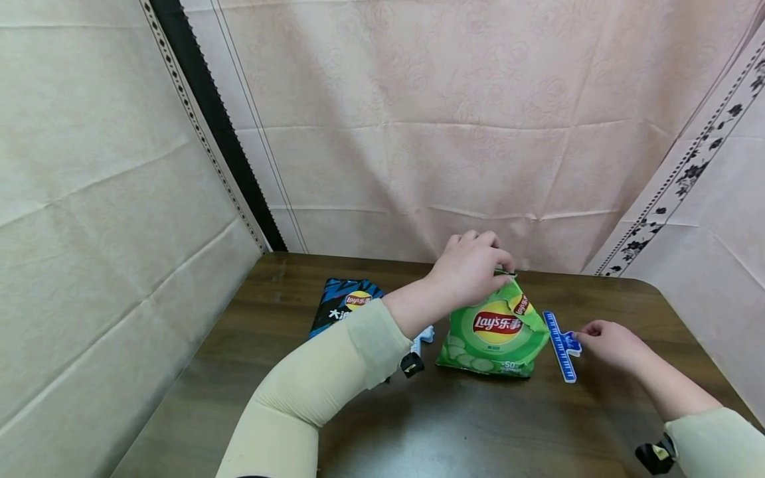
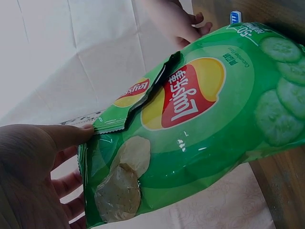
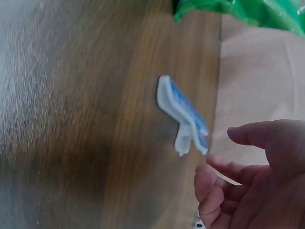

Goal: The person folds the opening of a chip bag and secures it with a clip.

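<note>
My left hand pinches the top edge of a green Lay's chip bag, which stands upright on the table. In the left wrist view the thumb presses on the folded-over flap of that chip bag, and the other fingers are behind it. To the bag's right lies a blue and white bag clip. My right hand is right beside the clip, fingertips at its small side tab. From the right wrist, thumb and index finger stand apart with nothing between them, and the bag clip is just past them.
A blue and black Lay's bag lies on the brown wooden table at the left, partly hidden by my left arm. A light blue clip-like piece shows beside my left sleeve. Pale cloth hangs around the table.
</note>
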Demonstrator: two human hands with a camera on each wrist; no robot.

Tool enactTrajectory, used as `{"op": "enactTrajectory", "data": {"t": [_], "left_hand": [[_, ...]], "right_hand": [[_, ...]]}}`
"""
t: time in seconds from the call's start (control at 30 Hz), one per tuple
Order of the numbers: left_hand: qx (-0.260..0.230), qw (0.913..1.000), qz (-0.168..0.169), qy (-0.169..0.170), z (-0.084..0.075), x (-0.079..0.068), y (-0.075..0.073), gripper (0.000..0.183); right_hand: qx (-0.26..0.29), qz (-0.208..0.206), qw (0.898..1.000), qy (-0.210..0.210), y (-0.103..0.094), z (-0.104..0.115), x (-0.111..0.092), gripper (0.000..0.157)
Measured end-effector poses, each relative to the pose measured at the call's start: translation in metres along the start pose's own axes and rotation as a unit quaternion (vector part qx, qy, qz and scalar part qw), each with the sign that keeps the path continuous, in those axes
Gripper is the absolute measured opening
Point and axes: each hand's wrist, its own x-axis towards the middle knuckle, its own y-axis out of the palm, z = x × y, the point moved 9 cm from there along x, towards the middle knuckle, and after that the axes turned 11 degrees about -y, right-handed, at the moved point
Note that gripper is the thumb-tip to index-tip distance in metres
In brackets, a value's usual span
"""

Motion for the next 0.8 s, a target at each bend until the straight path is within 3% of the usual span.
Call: {"op": "enactTrajectory", "data": {"t": [0.3,0.8], "left_hand": [[0.0,1.0,0.004,-0.001,0.0,0.002,0.002,0.022],[0.003,1.0,-0.007,0.005,0.0,0.002,0.0,0.02]], "right_hand": [[0.026,0.041,0.998,0.025,0.015,-0.018,0.005,0.039],[0.014,0.03,0.999,0.019,0.018,-0.017,0.01,0.03]]}}
